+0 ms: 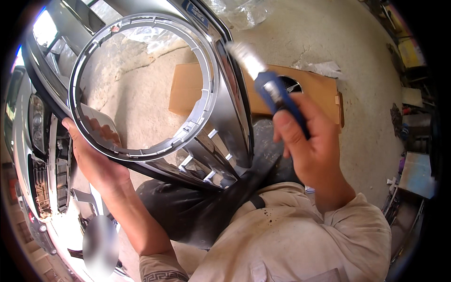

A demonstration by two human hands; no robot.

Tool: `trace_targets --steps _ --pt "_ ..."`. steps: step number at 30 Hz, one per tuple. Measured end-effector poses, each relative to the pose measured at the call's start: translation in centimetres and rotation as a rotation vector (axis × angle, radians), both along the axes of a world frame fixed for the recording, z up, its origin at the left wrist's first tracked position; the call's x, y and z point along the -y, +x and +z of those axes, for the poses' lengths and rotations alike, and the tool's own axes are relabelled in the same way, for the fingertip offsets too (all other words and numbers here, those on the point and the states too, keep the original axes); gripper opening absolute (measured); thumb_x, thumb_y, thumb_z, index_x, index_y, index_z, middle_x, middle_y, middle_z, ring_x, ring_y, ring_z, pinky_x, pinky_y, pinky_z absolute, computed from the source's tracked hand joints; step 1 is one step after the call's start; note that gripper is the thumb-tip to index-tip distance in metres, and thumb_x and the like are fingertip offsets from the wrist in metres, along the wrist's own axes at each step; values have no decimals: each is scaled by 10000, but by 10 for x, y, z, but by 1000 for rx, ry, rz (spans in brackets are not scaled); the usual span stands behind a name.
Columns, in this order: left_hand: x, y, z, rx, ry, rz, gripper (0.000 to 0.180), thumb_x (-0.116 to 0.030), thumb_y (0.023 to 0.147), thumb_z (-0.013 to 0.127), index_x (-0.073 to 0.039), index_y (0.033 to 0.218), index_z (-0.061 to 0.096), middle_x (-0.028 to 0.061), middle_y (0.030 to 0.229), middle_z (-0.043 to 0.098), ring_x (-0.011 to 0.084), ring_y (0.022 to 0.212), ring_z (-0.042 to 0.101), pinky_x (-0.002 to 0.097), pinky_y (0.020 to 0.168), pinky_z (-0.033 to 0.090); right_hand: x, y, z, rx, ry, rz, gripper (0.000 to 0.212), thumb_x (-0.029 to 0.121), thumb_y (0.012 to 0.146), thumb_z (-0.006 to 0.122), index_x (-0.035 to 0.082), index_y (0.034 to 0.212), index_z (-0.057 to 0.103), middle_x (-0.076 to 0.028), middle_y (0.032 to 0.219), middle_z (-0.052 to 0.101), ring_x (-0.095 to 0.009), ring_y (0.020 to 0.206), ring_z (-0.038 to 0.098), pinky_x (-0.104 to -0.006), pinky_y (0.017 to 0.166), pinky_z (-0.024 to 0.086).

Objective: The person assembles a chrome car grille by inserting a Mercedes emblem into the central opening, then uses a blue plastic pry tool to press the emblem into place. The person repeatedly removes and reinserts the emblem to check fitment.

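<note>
A glossy dark car grille (pixel 230 103) leans across my lap, with a big round silver ring (pixel 210 96) set into it. My left hand (pixel 101 157) is closed round the lower left rim of the grille beside the ring; its fingertips show through the ring's opening. Raised at the right of the grille, my right hand (pixel 312 141) grips a blue-and-black utility knife (pixel 277 91). The knife's silver front end points up and left toward the grille's right edge, apart from the ring, and its tip is blurred by motion.
Behind the grille a brown cardboard box (pixel 188 89) lies on the concrete floor, with a round black-and-silver part (pixel 291 84) on it. Clear plastic wrap (pixel 244 11) lies at the top. A car with its front exposed (pixel 42 155) stands at left; shelves with clutter (pixel 413 113) line the right.
</note>
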State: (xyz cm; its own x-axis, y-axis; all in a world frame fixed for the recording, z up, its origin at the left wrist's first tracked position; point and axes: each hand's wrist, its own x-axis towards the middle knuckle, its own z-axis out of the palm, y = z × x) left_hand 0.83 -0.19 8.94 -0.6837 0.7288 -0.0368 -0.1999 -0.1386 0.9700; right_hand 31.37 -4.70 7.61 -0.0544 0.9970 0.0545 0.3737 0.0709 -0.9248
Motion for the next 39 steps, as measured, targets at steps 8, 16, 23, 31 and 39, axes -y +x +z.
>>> trace_targets --steps 8,16,23,31,39 --pt "2 15 2 -109 -55 118 393 -513 1018 596 -121 1018 629 -33 848 567 93 714 513 266 649 415 13 -9 12 35 -114 179 497 158 1015 590 55 1487 474 -236 768 658 -374 625 657 -382 615 514" --pt "5 25 -1 -192 -58 135 409 -496 1044 556 -93 1006 615 -22 849 557 81 710 516 256 626 429 7 -12 10 196 -107 164 498 125 1026 563 137 1518 484 -95 736 627 -155 663 590 -293 679 507" --pt "8 33 -2 -221 -32 77 417 -494 1043 560 -94 928 591 -28 754 546 63 611 482 215 554 388 -2 -14 10 205 -151 176 508 111 996 573 132 1500 508 -94 646 553 -158 586 531 -299 624 474" --pt "12 25 -14 -250 29 -2 369 -451 1053 562 -91 1002 629 -25 796 560 74 677 516 238 614 423 -18 -17 10 278 -85 229 476 135 992 562 105 1466 535 -162 630 479 -228 527 434 -349 551 388" --pt "6 24 -15 -307 10 51 402 -465 1047 571 -70 993 620 -20 782 577 69 649 512 233 591 420 -30 -24 -2 281 -40 260 478 142 990 567 104 1465 530 -200 649 503 -307 542 467 -368 559 402"
